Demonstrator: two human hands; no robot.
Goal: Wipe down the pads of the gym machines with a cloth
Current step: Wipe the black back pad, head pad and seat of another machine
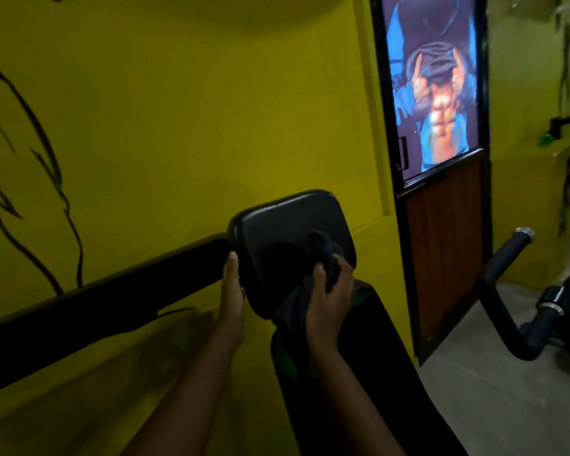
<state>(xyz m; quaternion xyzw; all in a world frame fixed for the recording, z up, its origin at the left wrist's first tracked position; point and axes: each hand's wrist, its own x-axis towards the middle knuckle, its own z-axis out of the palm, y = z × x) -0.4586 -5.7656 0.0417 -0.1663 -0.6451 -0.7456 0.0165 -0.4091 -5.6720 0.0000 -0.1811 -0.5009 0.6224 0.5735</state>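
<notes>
Pad (287, 238) | left hand (232, 291) fingers grip its left edge | right hand (329, 301) fingers clutch cloth (323, 255) against its face

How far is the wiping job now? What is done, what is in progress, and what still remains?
Done: nothing can be confirmed; no pad shows a visible wiped mark. In hand: the right hand grips the cloth against the black pad, while the left hand holds the pad's edge. Left: probably the long pad below, and any other machines.
</notes>
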